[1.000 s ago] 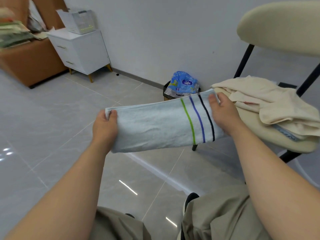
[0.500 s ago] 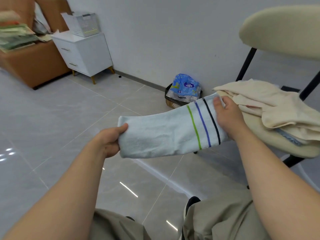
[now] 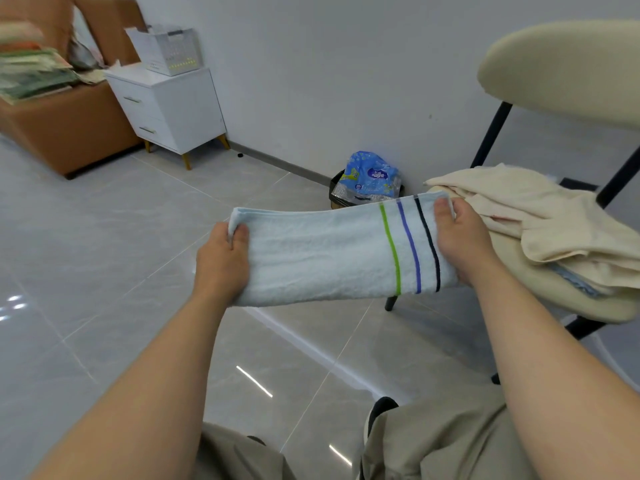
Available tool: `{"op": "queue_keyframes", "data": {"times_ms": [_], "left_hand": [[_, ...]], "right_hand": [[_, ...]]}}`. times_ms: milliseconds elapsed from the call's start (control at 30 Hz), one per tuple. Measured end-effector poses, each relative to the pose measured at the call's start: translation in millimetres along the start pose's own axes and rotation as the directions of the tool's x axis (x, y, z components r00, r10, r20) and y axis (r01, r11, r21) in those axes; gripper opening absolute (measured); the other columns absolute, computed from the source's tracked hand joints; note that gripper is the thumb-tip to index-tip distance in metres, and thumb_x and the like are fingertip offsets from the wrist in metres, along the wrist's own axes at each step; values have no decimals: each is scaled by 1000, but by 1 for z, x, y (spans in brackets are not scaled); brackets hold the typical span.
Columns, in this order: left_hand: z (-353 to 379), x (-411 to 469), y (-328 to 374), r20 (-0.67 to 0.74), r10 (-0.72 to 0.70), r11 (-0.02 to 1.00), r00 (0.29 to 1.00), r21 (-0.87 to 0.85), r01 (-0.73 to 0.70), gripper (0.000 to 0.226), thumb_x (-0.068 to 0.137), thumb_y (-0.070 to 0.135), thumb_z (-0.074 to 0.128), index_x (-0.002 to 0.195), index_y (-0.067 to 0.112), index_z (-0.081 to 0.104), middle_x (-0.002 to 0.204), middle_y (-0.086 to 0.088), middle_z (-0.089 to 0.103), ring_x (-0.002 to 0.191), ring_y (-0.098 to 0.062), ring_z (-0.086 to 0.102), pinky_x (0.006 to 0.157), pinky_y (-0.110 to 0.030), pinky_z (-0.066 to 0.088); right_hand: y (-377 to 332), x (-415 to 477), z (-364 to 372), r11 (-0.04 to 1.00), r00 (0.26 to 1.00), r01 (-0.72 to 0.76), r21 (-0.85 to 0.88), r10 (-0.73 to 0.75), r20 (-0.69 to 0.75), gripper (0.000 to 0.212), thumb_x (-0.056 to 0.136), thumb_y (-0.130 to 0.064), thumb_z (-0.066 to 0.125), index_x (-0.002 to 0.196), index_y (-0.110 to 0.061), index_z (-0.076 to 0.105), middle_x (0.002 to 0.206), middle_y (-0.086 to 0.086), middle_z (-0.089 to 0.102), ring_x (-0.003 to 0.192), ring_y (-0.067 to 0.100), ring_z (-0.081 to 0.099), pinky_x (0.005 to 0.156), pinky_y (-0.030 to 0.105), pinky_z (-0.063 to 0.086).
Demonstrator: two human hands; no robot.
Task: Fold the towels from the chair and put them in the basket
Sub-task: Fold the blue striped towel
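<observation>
A pale blue towel [image 3: 322, 254] with green, blue and black stripes near its right end hangs stretched flat in the air between my hands, folded into a long band. My left hand [image 3: 221, 261] grips its left end, thumb on top. My right hand [image 3: 460, 240] pinches the striped right end. Beside my right hand a cream towel [image 3: 540, 216] lies crumpled on the seat of the cream chair [image 3: 512, 271], with a blue-edged cloth partly under it. A white perforated basket [image 3: 173, 50] stands on the white nightstand at the far left.
The white nightstand [image 3: 173, 109] stands against the wall, beside an orange sofa [image 3: 65, 126] piled with papers. A small black bin [image 3: 337, 195] with a blue plastic pack [image 3: 370, 174] sits by the wall behind the towel. Grey tiled floor lies below; my knees are at the bottom.
My left hand let the towel's left end sag half a second ago and has now taken a firm grip higher up, pulling the towel taut and level again. My right hand kept its hold.
</observation>
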State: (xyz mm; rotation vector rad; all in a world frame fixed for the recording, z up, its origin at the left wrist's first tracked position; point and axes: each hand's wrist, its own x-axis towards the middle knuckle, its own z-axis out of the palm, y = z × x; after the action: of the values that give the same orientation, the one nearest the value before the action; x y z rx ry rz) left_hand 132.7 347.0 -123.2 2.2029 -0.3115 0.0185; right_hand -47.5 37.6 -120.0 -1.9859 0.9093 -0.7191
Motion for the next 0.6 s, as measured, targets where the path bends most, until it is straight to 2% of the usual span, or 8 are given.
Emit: {"op": "queue_keyframes", "data": {"times_ms": [100,267,433,533,600], "left_hand": [[-3,5,-2,48,-98,981,994,-162,104,32,101,47,43,97,19,56,91,2,60,78,-15,56,65,-33,42],[-7,8,-2,207,-224,862,952,-413,293,32,100,51,47,105,23,63,101,0,69,86,-22,68,66,-37,58],[-8,8,-2,317,-284,785,905,-465,410,22,102,41,52,100,23,65,102,-4,70,85,-24,68,73,-39,58],[-8,9,-4,325,-304,766,896,-476,433,22,100,43,54,98,24,65,99,-1,71,84,-24,69,69,-36,56],[-6,10,-5,313,-312,781,897,-453,430,25,100,45,53,99,23,65,98,-1,70,84,-24,68,69,-35,56]], "right_hand": [[-3,-1,0,1000,1000,8,-11,-8,-6,43,104,-48,37,102,-10,57,98,7,65,93,26,60,80,38,46],[-6,-1,-1,1000,1000,17,-6,-18,-10,43,104,-49,38,104,-11,58,99,7,66,93,26,61,81,39,46],[-5,-5,-1,998,999,21,-56,-20,26,41,105,-48,36,105,-13,58,94,-1,62,88,20,56,74,31,35],[-5,-4,2,999,999,20,-44,-19,35,42,105,-49,37,100,-13,57,90,-2,62,87,21,57,73,31,36],[-3,-3,3,999,1000,4,-35,-3,28,42,105,-50,37,101,-13,58,94,1,63,91,23,58,76,32,38]]}}
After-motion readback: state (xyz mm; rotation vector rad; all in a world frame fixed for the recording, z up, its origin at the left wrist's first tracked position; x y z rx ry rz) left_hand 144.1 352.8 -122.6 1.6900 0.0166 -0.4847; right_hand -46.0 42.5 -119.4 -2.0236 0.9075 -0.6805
